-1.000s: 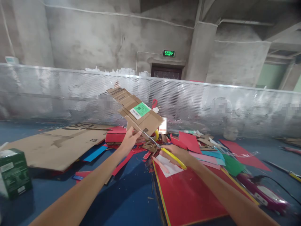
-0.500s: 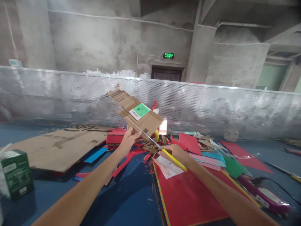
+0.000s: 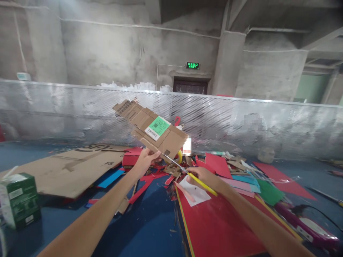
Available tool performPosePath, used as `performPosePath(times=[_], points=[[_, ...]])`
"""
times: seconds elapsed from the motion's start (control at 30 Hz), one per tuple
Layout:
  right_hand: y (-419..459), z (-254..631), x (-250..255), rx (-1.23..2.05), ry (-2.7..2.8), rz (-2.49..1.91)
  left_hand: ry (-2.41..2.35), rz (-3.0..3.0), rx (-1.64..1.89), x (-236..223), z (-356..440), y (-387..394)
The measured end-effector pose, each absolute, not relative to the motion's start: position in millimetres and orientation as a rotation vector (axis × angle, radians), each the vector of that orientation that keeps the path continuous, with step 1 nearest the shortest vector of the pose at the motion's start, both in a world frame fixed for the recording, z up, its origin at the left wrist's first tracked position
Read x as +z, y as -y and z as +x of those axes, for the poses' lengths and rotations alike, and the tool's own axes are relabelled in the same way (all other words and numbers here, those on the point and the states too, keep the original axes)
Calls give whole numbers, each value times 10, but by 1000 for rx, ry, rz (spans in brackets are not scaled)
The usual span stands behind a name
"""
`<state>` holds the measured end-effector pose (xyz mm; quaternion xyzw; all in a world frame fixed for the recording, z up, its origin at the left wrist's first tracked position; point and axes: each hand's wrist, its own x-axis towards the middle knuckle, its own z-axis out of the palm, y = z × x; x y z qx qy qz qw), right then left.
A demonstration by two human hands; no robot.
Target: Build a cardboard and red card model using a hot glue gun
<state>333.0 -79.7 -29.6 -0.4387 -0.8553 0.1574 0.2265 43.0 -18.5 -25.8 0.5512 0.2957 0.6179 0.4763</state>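
Note:
A flattened piece of brown cardboard [image 3: 175,137] with a green and white label [image 3: 157,127] is held up, tilted, above the table. My left hand [image 3: 146,159] pinches its lower edge, thumb on the near face. In my right hand [image 3: 200,175] is a pair of scissors with yellow handles [image 3: 202,184]. The metal blades reach up and left to the cardboard's lower edge, close to my left thumb. Whether they bite into the card cannot be made out. Below both hands lies a heap of cardboard and red paper scraps [image 3: 171,171].
A large cardboard sheet [image 3: 66,171] and a green box [image 3: 23,200] lie at left. Red board [image 3: 222,221], coloured papers [image 3: 241,182] and a purple device [image 3: 308,226] with a black cable are at right. A perforated metal screen [image 3: 214,117] stands behind the table.
The cardboard has shifted slightly left in view, its far end swinging left and its face turning a little. Both hands keep their grip, and the whole view has shifted slightly.

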Motion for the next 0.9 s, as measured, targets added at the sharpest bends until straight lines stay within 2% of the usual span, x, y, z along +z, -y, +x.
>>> performPosePath(times=[0.5, 0.7, 0.9], points=[[820, 3276, -271, 463, 2293, -1308, -765, 1424, 1461, -205, 540, 274], [851, 3250, -238, 317, 2296, -1280, -753, 1454, 1469, -174, 539, 283], [838, 3277, -212, 335, 2316, -1229, -782, 1556, 1521, -84, 466, 314]])
